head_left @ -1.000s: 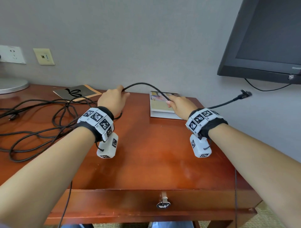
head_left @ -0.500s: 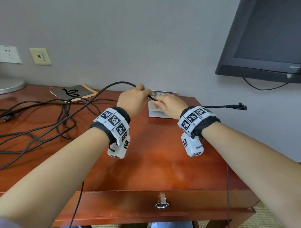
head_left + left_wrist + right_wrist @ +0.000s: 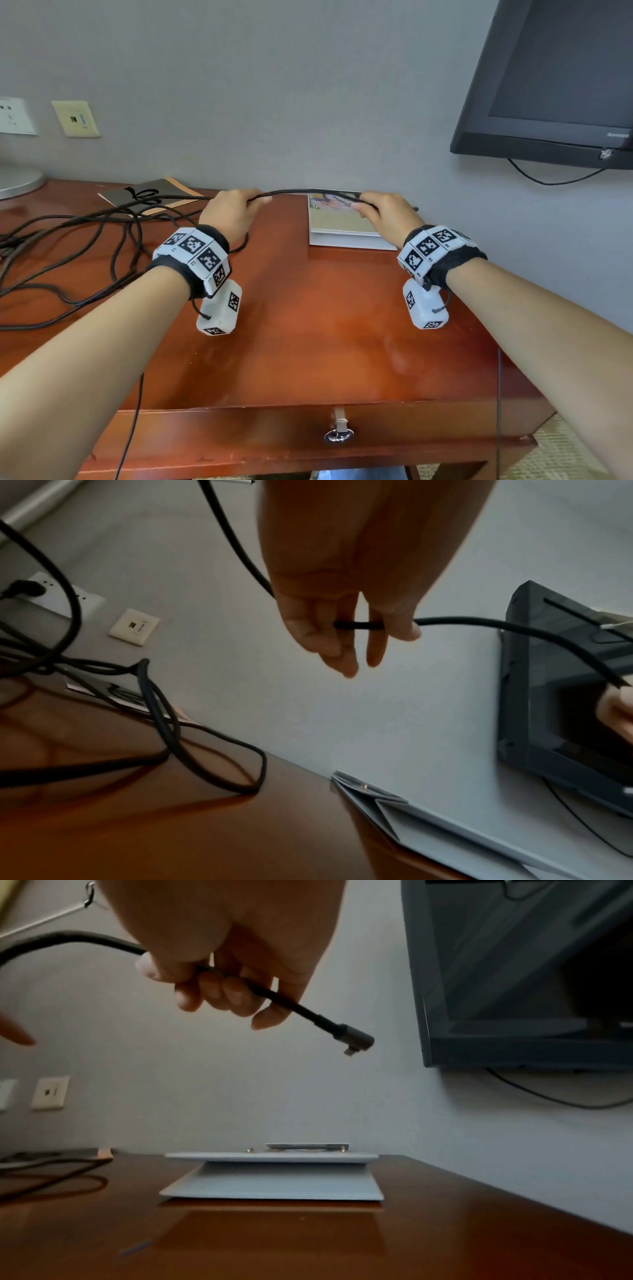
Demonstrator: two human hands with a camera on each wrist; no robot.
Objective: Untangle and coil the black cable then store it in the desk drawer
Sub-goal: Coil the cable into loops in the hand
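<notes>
A long black cable spans between both hands above the desk's back edge. My left hand holds it with curled fingers; in the left wrist view the cable passes through those fingers. My right hand grips the cable near its end, and the angled plug sticks out past the fingers. The rest of the cable lies in tangled loops on the desk's left side. The desk drawer with its metal ring pull is closed at the front.
A white folder or booklet lies at the back of the wooden desk below the hands. A dark card sits at back left, wall sockets above it. A wall-mounted screen hangs at right.
My hands, close together half a second ago, have moved apart along the cable, leaving a stretch taut between them. The plug end now sits just beyond my right hand.
</notes>
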